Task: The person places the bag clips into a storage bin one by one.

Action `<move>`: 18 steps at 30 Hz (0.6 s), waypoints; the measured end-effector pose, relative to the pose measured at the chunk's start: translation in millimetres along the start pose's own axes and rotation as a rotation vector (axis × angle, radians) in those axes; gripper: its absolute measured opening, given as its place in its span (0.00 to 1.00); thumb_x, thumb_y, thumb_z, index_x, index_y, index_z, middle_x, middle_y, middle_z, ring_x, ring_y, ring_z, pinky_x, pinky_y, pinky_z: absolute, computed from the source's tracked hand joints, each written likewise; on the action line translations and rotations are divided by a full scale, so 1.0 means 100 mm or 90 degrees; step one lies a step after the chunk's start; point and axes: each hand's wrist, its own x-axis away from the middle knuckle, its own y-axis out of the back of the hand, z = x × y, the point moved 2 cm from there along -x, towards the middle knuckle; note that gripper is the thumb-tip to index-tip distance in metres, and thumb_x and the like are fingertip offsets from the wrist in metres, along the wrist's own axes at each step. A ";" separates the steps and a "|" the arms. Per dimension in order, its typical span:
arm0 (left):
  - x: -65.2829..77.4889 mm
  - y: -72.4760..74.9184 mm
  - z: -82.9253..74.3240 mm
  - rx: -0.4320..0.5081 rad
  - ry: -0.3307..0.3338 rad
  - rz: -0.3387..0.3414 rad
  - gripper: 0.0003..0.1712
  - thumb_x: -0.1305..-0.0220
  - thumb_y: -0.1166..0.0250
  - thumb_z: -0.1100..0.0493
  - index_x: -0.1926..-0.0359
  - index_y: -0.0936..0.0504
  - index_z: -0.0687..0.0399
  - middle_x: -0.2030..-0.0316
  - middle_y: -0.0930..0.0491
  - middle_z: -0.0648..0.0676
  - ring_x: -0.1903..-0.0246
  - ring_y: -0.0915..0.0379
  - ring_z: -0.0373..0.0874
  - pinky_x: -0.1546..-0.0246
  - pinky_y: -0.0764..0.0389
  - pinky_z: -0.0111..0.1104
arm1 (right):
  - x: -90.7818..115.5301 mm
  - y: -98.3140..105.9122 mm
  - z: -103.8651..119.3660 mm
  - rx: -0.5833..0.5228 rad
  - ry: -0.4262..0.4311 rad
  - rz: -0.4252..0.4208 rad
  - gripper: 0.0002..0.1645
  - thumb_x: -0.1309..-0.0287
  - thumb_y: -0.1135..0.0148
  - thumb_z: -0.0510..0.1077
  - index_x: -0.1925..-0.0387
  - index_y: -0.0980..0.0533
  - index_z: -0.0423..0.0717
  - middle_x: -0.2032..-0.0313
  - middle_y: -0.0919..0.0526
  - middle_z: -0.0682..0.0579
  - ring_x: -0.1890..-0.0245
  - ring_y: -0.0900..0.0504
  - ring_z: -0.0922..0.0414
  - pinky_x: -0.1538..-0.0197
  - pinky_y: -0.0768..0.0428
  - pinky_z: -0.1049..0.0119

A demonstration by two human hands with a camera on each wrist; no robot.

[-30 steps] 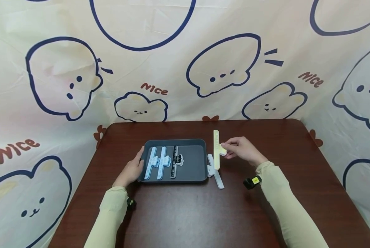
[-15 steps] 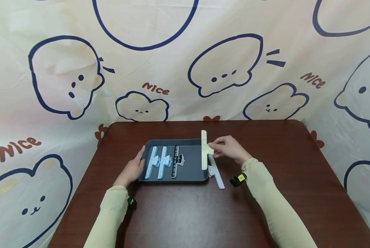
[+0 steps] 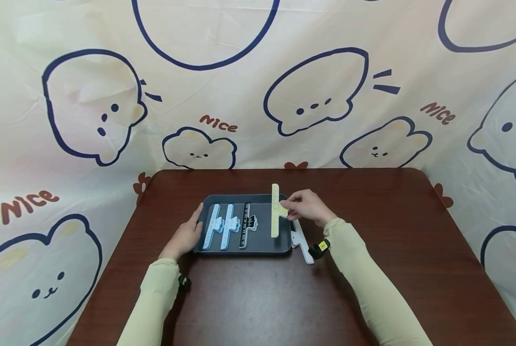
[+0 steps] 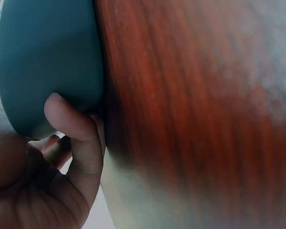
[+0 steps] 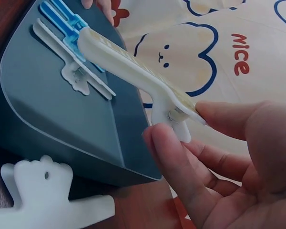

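Note:
My right hand (image 3: 303,206) pinches a pale yellow ruler-shaped clip (image 3: 275,210) by its side tab and holds it over the right part of the dark grey tray (image 3: 264,242). In the right wrist view the yellow clip (image 5: 133,71) hangs above the tray (image 5: 47,114), thumb and fingers (image 5: 174,164) on its tab. Inside the tray lie two light blue clips (image 3: 211,227) (image 3: 228,226) and a black one (image 3: 245,225), side by side. My left hand (image 3: 186,235) holds the tray's left edge; its fingers (image 4: 71,124) curl on the rim (image 4: 47,67).
A white clip (image 3: 301,242) lies on the brown table (image 3: 258,298) just right of the tray, seen also as the white clip (image 5: 47,188) in the right wrist view. A cartoon-printed cloth (image 3: 258,86) hangs behind and beside the table.
My right hand has carried the yellow clip leftwards from beside the tray to above its right part. The left hand and the tray have stayed put.

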 end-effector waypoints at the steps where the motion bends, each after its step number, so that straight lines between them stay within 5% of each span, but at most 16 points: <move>1: 0.00 0.00 0.00 0.001 0.000 0.000 0.35 0.24 0.61 0.51 0.24 0.66 0.33 0.30 0.44 0.66 0.45 0.30 0.59 0.45 0.29 0.52 | -0.01 -0.02 0.00 0.001 -0.003 -0.002 0.16 0.41 0.35 0.50 0.59 0.19 0.40 0.66 0.18 0.41 0.72 0.15 0.52 0.53 0.19 0.47; 18: 0.00 0.01 0.01 -0.004 -0.006 -0.004 0.35 0.24 0.60 0.53 0.24 0.65 0.36 0.30 0.43 0.66 0.46 0.29 0.57 0.41 0.32 0.54 | -0.17 -0.28 0.09 0.120 -0.004 -0.025 0.13 0.41 0.35 0.48 0.62 0.17 0.42 0.68 0.17 0.47 0.75 0.16 0.55 0.61 0.16 0.57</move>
